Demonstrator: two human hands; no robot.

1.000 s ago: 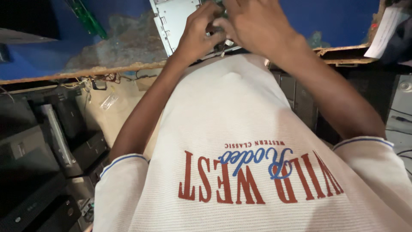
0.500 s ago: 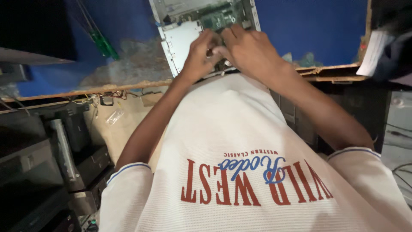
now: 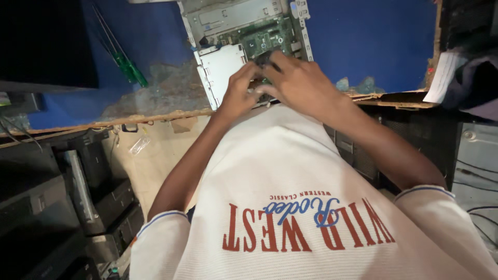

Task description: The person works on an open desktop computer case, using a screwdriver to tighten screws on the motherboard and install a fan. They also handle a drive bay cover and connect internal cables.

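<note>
Over at the left of the blue worktop (image 3: 363, 46), two green-handled screwdrivers (image 3: 127, 65) lie apart from the action, slanting toward the chipped front edge. Moving right, the opened computer chassis (image 3: 244, 31) runs its long axis away from the person, its near end at the worktop's front edge. The left hand (image 3: 239, 93) sits on the silver drive plate (image 3: 220, 67), fingers curled in toward the small dark part (image 3: 264, 59) on the green circuit board (image 3: 267, 36). The right hand (image 3: 303, 85) comes in from the right, fingers bent over that same part, closer to it. Whether either hand truly grips it, I cannot tell. White papers (image 3: 441, 78) hang off the right edge.
</note>
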